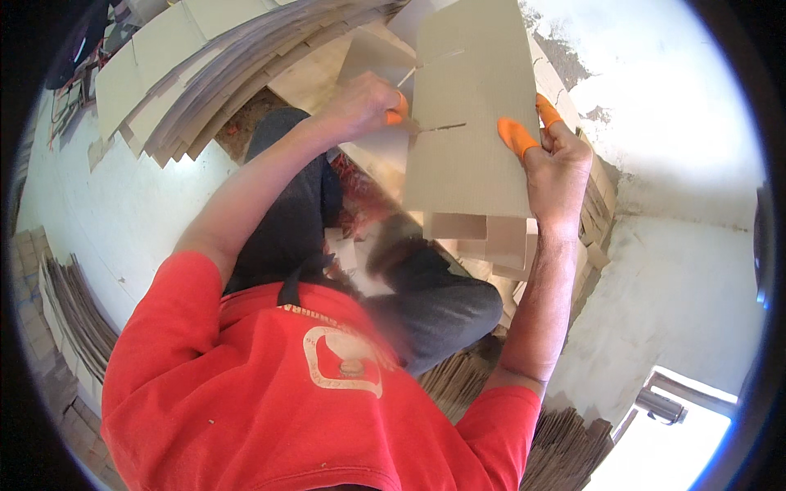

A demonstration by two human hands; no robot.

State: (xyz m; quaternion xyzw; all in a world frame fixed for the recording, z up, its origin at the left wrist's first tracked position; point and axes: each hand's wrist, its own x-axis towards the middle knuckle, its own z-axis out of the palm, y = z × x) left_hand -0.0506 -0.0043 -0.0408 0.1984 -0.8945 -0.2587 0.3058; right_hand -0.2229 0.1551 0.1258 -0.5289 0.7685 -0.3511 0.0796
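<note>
A tan cardboard sheet [471, 90] is held up in front of me, with two narrow slits running in from its left edge. My right hand [561, 168] grips its right edge, the orange-covered thumb on the face and another orange-covered finger at the edge. At the left edge, between the slits, is my closed left hand [366, 105], an orange cover showing on one digit. A thin pale strip [407, 77] juts out beside that fist; what the fingers hold is hidden. Another cardboard piece [372, 59] lies behind the left hand.
A big fanned stack of cardboard sheets [196, 78] stands at the far left. Smaller cardboard pieces [491, 241] lie below the held sheet. More stacks sit along the left rim [74, 311] and by my right elbow [565, 450]. A worn white wall [679, 164] rises on the right.
</note>
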